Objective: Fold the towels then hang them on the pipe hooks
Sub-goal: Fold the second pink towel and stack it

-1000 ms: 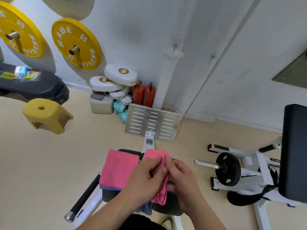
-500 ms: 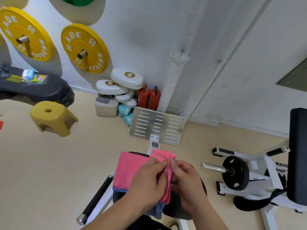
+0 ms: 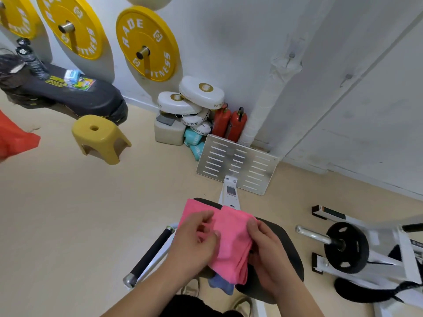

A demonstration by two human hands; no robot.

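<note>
Head view, pink towel (image 3: 231, 241), seemingly folded, pointing away

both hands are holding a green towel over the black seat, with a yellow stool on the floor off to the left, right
Not quite: the towel is pink, not green. The head view shows the left hand and right hand holding the pink towel over the black seat, with the yellow stool on the floor to the left.
</note>
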